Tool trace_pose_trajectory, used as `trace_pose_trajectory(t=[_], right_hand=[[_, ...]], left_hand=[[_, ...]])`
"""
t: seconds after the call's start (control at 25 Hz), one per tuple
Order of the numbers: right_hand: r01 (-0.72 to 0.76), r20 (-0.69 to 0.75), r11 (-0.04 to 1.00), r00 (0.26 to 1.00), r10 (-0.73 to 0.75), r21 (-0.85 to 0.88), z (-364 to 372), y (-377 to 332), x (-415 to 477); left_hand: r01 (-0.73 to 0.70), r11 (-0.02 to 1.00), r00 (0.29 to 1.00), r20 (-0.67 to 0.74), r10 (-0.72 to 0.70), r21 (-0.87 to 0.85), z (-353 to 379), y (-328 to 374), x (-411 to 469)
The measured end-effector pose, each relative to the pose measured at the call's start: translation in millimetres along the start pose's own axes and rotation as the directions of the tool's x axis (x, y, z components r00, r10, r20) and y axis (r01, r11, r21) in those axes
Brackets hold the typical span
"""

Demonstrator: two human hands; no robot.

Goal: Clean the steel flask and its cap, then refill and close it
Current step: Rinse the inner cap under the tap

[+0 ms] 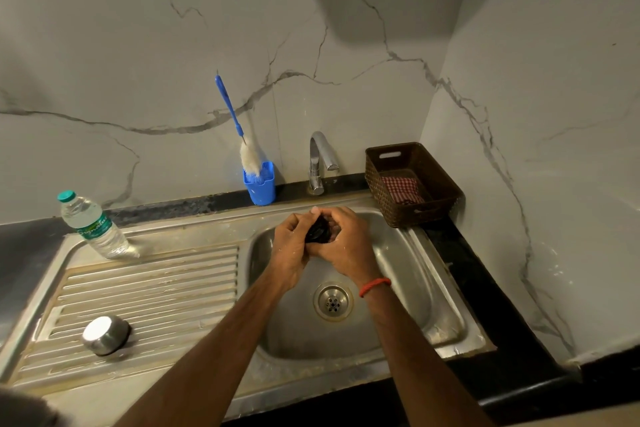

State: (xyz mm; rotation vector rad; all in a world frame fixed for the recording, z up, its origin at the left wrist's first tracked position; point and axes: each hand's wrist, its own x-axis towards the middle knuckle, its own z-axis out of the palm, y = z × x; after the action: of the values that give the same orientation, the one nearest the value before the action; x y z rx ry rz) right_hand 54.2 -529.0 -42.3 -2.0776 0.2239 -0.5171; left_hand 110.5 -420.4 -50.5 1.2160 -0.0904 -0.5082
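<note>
Where the ribbed steel draining board (149, 291) lies closest, a small round steel cup-like cap (105, 334) sits mouth down on the ridges, well apart from everything else. To its right is the steel sink basin (415, 270) with its round drain strainer (332, 300) — both forearms reach out over it. Beyond the drain, the left hand (289, 250) and the right hand (348, 243) meet, fingers curled round a small black piece (317, 232) clasped between them. The fingers cover most of it, so its shape is hard to tell. A red thread (375, 286) circles the right wrist.

Further back on the left, a clear plastic water bottle with a green cap (91, 225) stands on the sink's rim. Behind the hands, along the marbled wall (138, 45), stand a blue plastic holder (260, 185) with a blue-handled white bottle brush (239, 135) leaning in it, a chrome tap (320, 159) and — in the corner — a brown woven-plastic basket (422, 215) holding a red checked cloth (403, 189).
</note>
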Motion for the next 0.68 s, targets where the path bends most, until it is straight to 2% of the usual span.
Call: trace_pose_trajectory(t=[0.16,0.2,0.32,0.36,0.4,0.44,0.48,0.52,0.56,0.6,0.68], right_hand=[[-0.024,0.13,0.998,0.991,0.03,-0.052,-10,6,8],[0.01,0.108,0.997,0.994,-0.001,-0.078,-12,6,9],[0.16,-0.137,0.983,0.976,-0.171,-0.089,-16,1,11],[0.17,-0.175,0.98,0.967,-0.185,-0.102,-15,4,9],[0.135,-0.123,0.98,0.98,-0.153,-0.144,-14,9,6],[0.052,0.01,0.976,0.999,-0.051,-0.213,-9,19,0],[-0.042,0.143,0.955,0.986,0.087,-0.294,-3,30,-8],[-0.128,0.202,0.935,0.958,0.202,-0.331,0,38,-18],[-0.162,0.188,0.932,0.955,0.231,-0.323,1,42,-25],[-0.143,0.151,0.945,0.97,0.193,-0.293,0,41,-25],[-0.014,0.041,0.964,0.999,0.026,-0.264,-5,31,-17]], left_hand=[[0.056,0.981,0.998,-0.024,-0.053,0.187,-6,2,2],[0.043,0.972,0.998,-0.044,-0.034,0.232,-7,2,0],[0.024,0.965,0.994,-0.106,0.004,0.261,-9,2,-2],[0.023,0.966,0.993,-0.122,0.009,0.259,-10,2,-3],[0.021,0.965,0.991,-0.133,0.014,0.262,-11,2,-3],[0.025,0.962,0.99,-0.142,0.015,0.271,-12,1,-4],[0.027,0.957,0.988,-0.151,0.018,0.29,-13,1,-2],[0.025,0.951,0.988,-0.152,0.024,0.31,-15,-1,-1],[0.016,0.946,0.989,-0.144,0.032,0.323,-16,-2,-1],[0.002,0.941,0.99,-0.133,0.045,0.338,-15,-2,0],[-0.008,0.93,0.992,-0.116,0.055,0.367,-14,-3,-1]])
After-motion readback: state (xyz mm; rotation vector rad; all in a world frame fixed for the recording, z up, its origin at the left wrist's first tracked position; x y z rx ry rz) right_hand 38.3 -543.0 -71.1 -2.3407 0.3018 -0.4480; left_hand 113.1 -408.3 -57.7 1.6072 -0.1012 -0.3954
